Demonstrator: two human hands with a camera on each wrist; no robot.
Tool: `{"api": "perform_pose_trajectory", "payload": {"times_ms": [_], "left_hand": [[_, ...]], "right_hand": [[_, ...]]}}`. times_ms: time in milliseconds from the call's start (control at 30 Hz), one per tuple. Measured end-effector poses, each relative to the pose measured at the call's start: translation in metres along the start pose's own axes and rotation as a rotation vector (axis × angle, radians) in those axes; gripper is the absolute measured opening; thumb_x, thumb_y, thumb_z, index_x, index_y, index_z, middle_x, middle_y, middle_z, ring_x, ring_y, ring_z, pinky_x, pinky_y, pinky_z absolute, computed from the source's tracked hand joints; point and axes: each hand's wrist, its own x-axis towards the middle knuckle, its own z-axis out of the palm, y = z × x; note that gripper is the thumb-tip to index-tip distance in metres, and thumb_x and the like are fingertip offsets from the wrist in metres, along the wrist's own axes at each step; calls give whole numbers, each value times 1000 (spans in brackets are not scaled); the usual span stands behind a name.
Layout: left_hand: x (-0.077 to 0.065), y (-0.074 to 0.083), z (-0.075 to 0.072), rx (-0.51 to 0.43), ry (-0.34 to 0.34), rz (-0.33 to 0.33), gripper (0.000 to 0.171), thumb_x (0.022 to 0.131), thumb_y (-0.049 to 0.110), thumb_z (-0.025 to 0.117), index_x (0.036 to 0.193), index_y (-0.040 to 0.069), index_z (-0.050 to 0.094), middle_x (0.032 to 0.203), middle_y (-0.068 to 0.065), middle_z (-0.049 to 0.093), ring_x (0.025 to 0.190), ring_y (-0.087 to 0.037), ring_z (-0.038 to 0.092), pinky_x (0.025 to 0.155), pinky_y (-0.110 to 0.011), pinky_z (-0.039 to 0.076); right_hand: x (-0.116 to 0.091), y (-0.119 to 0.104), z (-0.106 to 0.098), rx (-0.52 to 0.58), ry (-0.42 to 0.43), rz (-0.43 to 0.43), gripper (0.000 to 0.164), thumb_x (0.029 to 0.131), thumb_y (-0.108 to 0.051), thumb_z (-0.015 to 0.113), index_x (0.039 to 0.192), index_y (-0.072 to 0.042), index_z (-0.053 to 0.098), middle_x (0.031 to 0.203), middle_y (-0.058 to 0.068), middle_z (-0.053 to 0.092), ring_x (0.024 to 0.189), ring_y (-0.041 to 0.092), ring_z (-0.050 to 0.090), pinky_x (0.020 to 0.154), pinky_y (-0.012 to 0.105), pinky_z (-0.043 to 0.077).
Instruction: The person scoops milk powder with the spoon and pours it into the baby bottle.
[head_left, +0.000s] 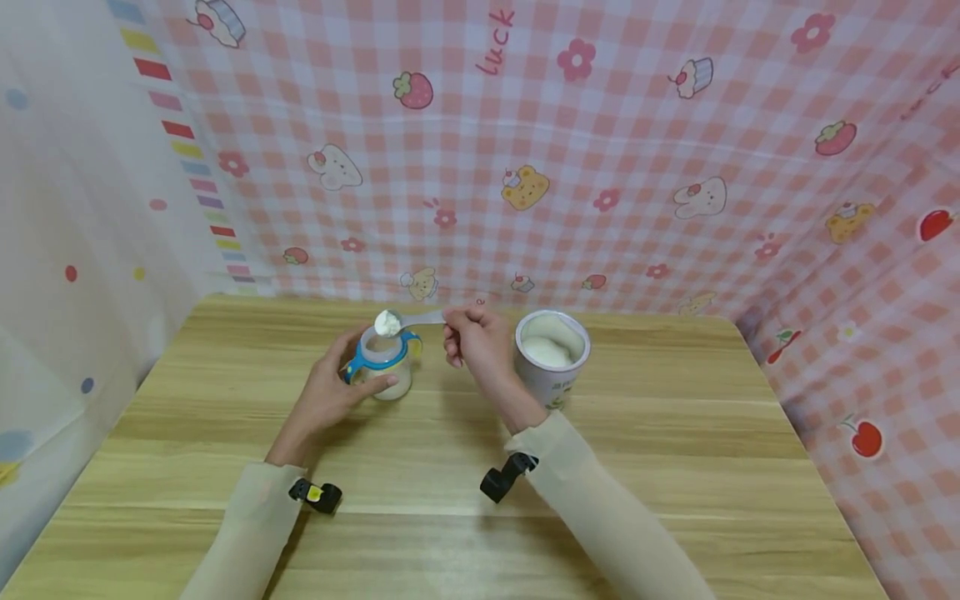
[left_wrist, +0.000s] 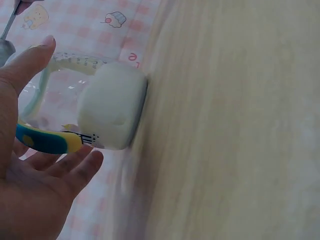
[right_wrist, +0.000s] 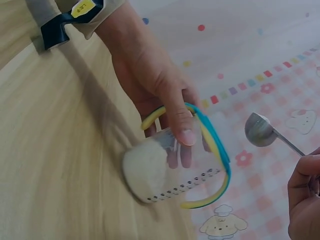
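A clear baby bottle point(right_wrist: 150, 170) with blue and yellow side handles stands open-topped on the table, its lower part filled with something whitish. My left hand point(head_left: 327, 385) holds it, thumb on the near side and fingers round the back. My right hand point(head_left: 483, 346) pinches the handle of a metal scoop point(right_wrist: 260, 131). White powder point(head_left: 387, 323) is heaped in the scoop's bowl, which hangs just above the bottle's mouth without visibly touching it. Beside my right wrist stands an open white tub point(head_left: 552, 318) with pale powder inside.
The wooden table point(head_left: 420, 517) reaches back to a pink checked cloth point(head_left: 480, 150) hung behind it. More printed cloth hangs at the left and right. Both wrists wear black camera mounts point(head_left: 510, 477).
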Motion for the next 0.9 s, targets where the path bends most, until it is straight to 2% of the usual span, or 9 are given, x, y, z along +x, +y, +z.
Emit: {"api": "perform_pose_trajectory", "payload": {"times_ms": [100, 233, 367, 633, 767, 900], "left_hand": [[0, 0, 1, -9, -9, -22, 82, 87, 31, 85, 154, 21, 40, 147, -13, 54, 141, -35, 47, 121, -61, 34], [1, 1, 1, -3, -17, -37, 77, 87, 32, 85, 151, 19, 44, 145, -14, 56, 140, -36, 48, 119, -61, 36], [1, 1, 0, 19, -20, -44, 73, 86, 34, 85, 147, 17, 48, 144, -14, 58, 138, -37, 50, 117, -61, 38], [1, -1, -2, 72, -31, -68, 79, 86, 44, 83, 149, 16, 45, 144, -14, 58, 137, -38, 52, 115, -62, 41], [2, -2, -1, 74, -26, -64, 79, 85, 44, 84, 149, 17, 46, 142, -11, 60, 134, -35, 54, 112, -58, 44], [2, -1, 0, 74, -23, -50, 77, 85, 43, 84, 147, 18, 47, 139, -10, 62, 130, -34, 56, 108, -55, 46]], "right_hand": [[2, 5, 3, 2, 1, -16, 15, 99, -7, 61, 93, 4, 69, 67, 0, 59, 49, 7, 49, 42, 17, 40], [4, 11, 6, -12, -2, -41, 18, 98, -5, 60, 99, 11, 68, 66, 0, 59, 47, 7, 49, 41, 17, 41], [5, 17, 7, -39, -6, -60, 17, 99, -4, 59, 99, 10, 69, 66, 1, 60, 46, 6, 50, 41, 17, 43], [4, 28, 9, -134, -42, -149, 24, 101, -11, 64, 97, 13, 68, 64, 1, 61, 45, 5, 52, 41, 18, 45], [0, 31, 8, -195, -75, -231, 24, 101, -14, 65, 97, 9, 71, 67, 10, 64, 47, 7, 54, 42, 20, 48], [-6, 32, 6, -338, -98, -407, 20, 101, -15, 66, 96, 2, 75, 70, 13, 67, 49, 9, 58, 42, 20, 49]]}}
